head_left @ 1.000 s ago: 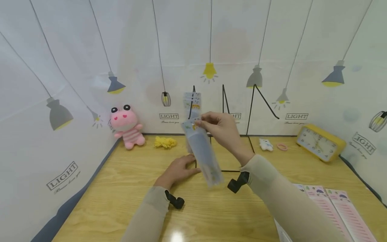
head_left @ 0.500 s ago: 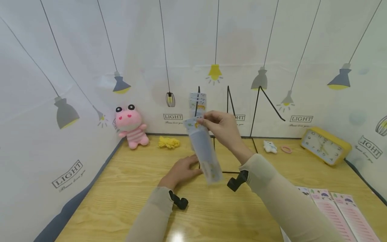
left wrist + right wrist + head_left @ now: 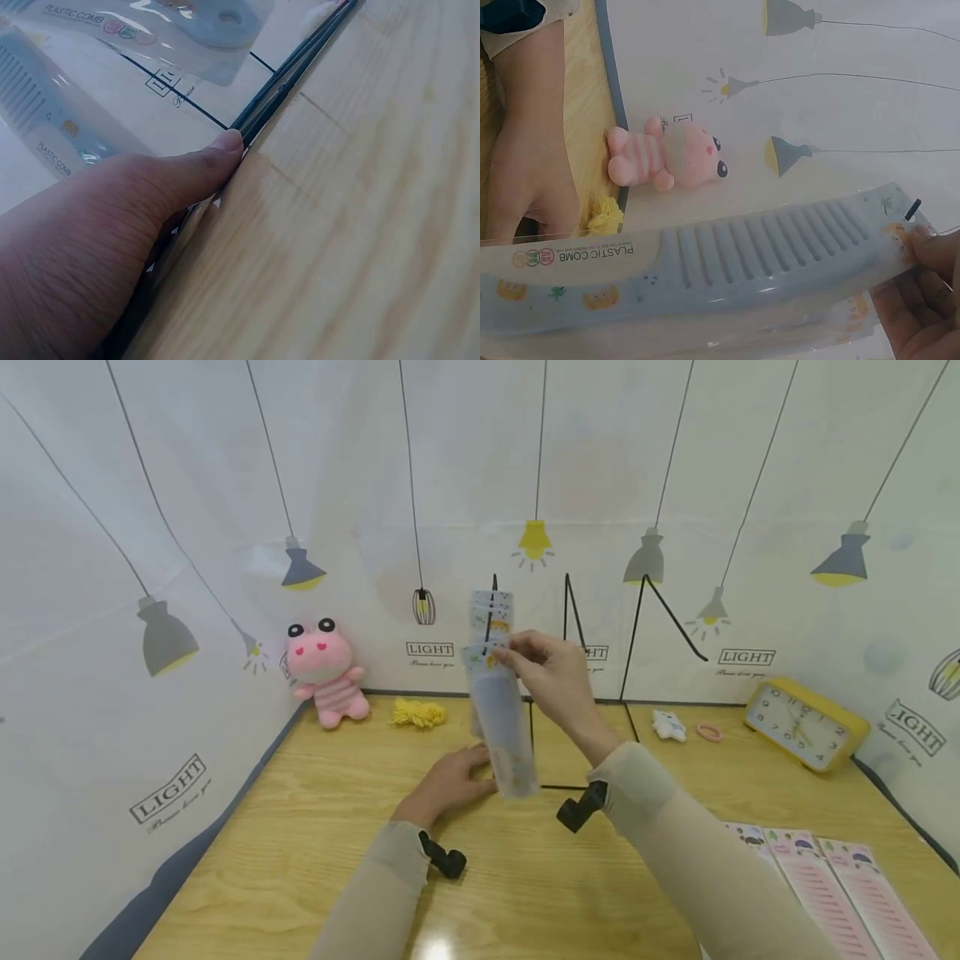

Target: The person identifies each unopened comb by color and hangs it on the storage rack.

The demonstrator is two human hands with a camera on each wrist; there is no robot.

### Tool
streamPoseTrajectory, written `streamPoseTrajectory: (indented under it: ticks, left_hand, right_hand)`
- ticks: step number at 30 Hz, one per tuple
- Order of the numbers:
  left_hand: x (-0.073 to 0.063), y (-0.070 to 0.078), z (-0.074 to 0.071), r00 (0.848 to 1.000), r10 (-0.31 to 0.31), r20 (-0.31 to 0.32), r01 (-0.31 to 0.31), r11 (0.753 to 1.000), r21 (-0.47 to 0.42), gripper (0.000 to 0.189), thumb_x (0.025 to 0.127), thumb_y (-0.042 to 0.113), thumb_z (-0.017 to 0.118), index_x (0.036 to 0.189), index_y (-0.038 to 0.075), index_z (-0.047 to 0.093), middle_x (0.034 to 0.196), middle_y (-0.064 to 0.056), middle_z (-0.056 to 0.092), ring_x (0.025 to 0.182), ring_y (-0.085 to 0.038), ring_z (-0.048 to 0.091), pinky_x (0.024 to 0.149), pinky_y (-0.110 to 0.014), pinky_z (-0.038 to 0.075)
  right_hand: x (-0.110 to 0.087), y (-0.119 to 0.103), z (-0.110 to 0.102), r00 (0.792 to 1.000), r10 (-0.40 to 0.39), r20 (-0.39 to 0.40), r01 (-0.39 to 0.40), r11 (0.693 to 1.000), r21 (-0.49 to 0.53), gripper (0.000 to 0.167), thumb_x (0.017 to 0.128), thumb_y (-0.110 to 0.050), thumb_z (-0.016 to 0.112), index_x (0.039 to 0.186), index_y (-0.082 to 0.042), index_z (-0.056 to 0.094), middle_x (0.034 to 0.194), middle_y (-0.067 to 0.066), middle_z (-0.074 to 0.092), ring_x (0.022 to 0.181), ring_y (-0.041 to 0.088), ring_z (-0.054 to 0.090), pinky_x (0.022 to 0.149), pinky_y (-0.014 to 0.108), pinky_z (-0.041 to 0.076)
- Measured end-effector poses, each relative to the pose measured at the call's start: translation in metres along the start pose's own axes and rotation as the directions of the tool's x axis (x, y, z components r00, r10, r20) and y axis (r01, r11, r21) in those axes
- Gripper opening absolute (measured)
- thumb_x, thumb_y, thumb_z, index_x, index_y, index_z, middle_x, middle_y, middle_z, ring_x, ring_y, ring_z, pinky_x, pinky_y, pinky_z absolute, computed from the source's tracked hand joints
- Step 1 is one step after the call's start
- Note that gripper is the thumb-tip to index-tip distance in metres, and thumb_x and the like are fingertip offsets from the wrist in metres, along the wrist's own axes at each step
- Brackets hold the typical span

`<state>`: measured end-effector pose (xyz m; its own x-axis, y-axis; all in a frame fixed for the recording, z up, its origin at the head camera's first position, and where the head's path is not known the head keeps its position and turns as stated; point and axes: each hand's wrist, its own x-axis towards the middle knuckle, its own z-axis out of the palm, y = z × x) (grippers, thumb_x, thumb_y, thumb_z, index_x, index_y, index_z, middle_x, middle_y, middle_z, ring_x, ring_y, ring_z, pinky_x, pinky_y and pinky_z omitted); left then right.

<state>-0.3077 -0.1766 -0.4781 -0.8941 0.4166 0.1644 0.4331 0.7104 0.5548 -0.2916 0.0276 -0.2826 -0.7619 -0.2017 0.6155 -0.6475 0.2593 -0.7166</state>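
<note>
My right hand (image 3: 558, 681) pinches the top of a clear packet holding a light blue plastic comb (image 3: 501, 710). In the right wrist view a black hook tip (image 3: 913, 209) pokes through the packet's top by the thumb. Behind it, several similar packaged combs (image 3: 491, 610) hang on the left hook of a black wire rack (image 3: 564, 787). My left hand (image 3: 446, 787) grips the rack's base at the table, thumb (image 3: 206, 165) lying along the dark wires in the left wrist view; its other fingers are hidden there.
Two other rack hooks (image 3: 576, 610) carry nothing. A pink plush toy (image 3: 330, 672) and yellow yarn (image 3: 418, 713) sit back left. A white figure (image 3: 668, 725), pink ring (image 3: 709, 732) and yellow clock (image 3: 806, 722) stand back right. Pink packets (image 3: 825, 877) lie front right.
The held comb packet has moved slightly up and swung more upright, closer in line with the hanging ones. The left hand keeps its place on the rack; the head view shifted a little.
</note>
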Motion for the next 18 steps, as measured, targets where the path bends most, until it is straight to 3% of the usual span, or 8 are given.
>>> streamPoseTrajectory:
  ticks: [5, 9, 18]
  left_hand:
    - [0.0, -0.001, 0.001, 1.0, 0.019, -0.014, -0.019, 1.0, -0.006, 0.055, 0.093, 0.059, 0.064, 0.145, 0.046, 0.051, 0.158, 0.012, 0.036, 0.143, -0.026, 0.04, 0.117, -0.05, 0.033]
    - [0.001, -0.001, 0.001, 1.0, -0.002, -0.015, 0.002, 1.0, -0.027, 0.056, 0.091, 0.061, 0.065, 0.144, 0.05, 0.05, 0.155, 0.014, 0.041, 0.139, -0.025, 0.045, 0.115, -0.05, 0.036]
    - [-0.001, 0.005, 0.0, 0.999, -0.048, -0.008, 0.048, 0.997, -0.058, 0.056, 0.091, 0.056, 0.069, 0.143, 0.046, 0.052, 0.151, 0.007, 0.049, 0.138, -0.025, 0.046, 0.114, -0.051, 0.037]
  right_hand:
    - [0.009, 0.009, 0.005, 0.999, -0.022, -0.042, 0.019, 0.997, -0.071, 0.018, 0.095, -0.025, 0.073, 0.1, -0.008, 0.077, 0.089, 0.002, 0.075, 0.075, 0.013, 0.068, 0.065, 0.03, 0.059]
    - [0.02, 0.017, 0.009, 0.995, -0.046, -0.084, 0.036, 0.992, -0.122, 0.017, 0.095, -0.022, 0.072, 0.1, -0.006, 0.076, 0.091, 0.004, 0.076, 0.078, 0.014, 0.069, 0.069, 0.031, 0.059]
    - [0.032, 0.024, 0.015, 0.989, -0.041, -0.143, 0.021, 0.99, -0.138, 0.013, 0.095, -0.016, 0.072, 0.1, -0.004, 0.075, 0.093, 0.007, 0.076, 0.081, 0.016, 0.071, 0.07, 0.031, 0.06]
